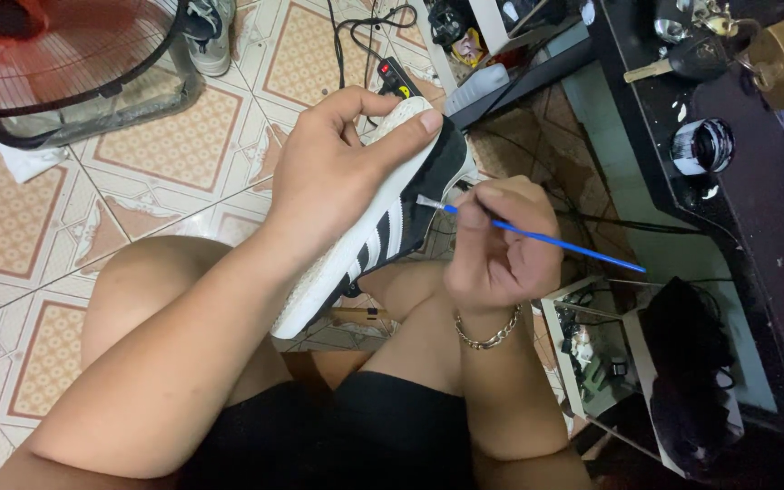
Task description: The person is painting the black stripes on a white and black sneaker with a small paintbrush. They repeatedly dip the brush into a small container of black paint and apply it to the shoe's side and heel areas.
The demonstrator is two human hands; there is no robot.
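Gripping a black sneaker (410, 195) in my left hand (338, 172), I am clamping it with my thumb lying across the white toe cap and my fingers curled over its sole edge, so the shoe is tilting up from my knees toward one o'clock. My right hand (499, 245) is closed in a pinch on a thin blue paintbrush (537, 236); its pale tip is touching the black side of the shoe just beside the white stripes, and the handle is running out toward four o'clock. A gold chain bracelet (490, 336) is sitting on that wrist.

Outward from the hands, at twelve o'clock a black power strip (396, 77) with tangled cords is lying on the patterned tile floor (165, 145), and a second sneaker (210, 36) is standing at eleven o'clock beside a fan (65, 63) whose cage is filling the ten o'clock corner. At two o'clock a small open jar of dark paint (702, 145) is resting on a black tabletop (755, 227) speckled with white, with keys near it. At four o'clock a black bag (691, 363) is slumping against a low glass shelf.

My left palm is covering most of the shoe's upper, and its heel is sinking out of sight behind my forearm. The fan is cut off by the frame, and the clutter under the table is too dark to make out.
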